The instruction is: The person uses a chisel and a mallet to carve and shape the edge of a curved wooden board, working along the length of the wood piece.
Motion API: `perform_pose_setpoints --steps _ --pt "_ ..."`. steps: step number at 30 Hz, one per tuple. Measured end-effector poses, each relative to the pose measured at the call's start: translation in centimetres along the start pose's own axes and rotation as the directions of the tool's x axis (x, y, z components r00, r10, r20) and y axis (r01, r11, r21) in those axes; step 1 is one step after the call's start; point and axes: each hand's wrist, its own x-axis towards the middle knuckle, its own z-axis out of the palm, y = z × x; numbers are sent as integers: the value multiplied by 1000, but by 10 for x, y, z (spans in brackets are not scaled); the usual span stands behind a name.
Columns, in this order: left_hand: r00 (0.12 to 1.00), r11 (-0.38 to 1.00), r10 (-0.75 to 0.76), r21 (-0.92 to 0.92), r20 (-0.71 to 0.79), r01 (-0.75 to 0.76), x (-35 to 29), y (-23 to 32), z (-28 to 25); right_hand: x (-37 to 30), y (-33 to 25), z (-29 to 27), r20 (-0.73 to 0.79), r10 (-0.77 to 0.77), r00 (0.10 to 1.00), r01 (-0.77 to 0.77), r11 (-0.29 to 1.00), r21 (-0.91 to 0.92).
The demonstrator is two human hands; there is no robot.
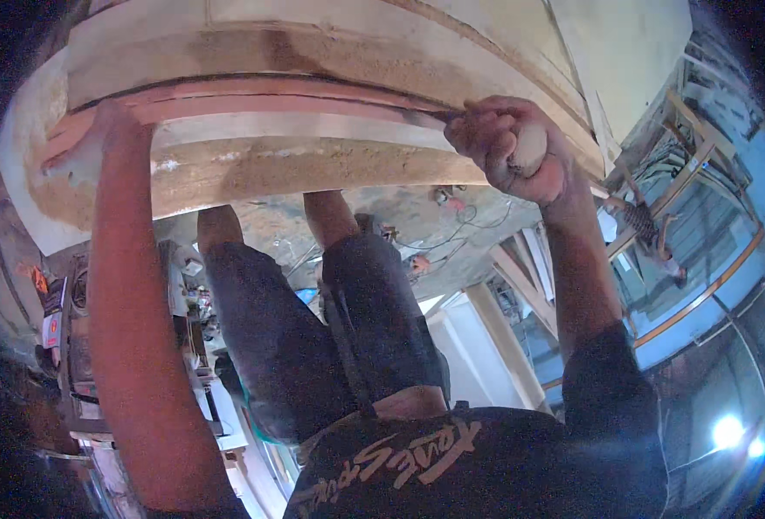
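My right hand (512, 147) is closed round the rounded wooden handle (529, 149) of a hand tool. Its thin dark shaft (434, 113) points left along a wooden board; its kind I cannot make out. At the left end of the board, my left hand (110, 125) rests on a long pinkish strip (270, 97), its fingers blurred into the similar colour. A dark line runs along the strip between both hands. Below it, the board's pale near edge (313, 160) is rough and dusted with brown.
Wider wooden panels (313, 52) extend beyond the strip. A person (650, 229) in a striped top is in the background at right, near a wooden frame (702, 164). Cables (460, 229) lie on the dusty floor (278, 227). Boards (525, 277) lean at right, and cluttered gear (192, 303) stands at left.
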Motion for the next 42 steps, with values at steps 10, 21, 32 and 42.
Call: perform_pose_setpoints --steps 10,21,32,42 --pt "997 997 74 13 -19 -74 -9 3 -7 34 83 -116 169 -299 939 335 905 -263" --pt "957 958 232 -128 -176 -256 -96 18 -32 159 159 -245 58 -396 916 361 754 -549" --pt "97 147 953 -159 288 -976 -150 147 55 248 156 -223 -177 -872 456 375 368 -851" --pt "55 74 932 -40 360 -996 -153 158 88 311 126 -262 -122 -916 381 354 267 -896"
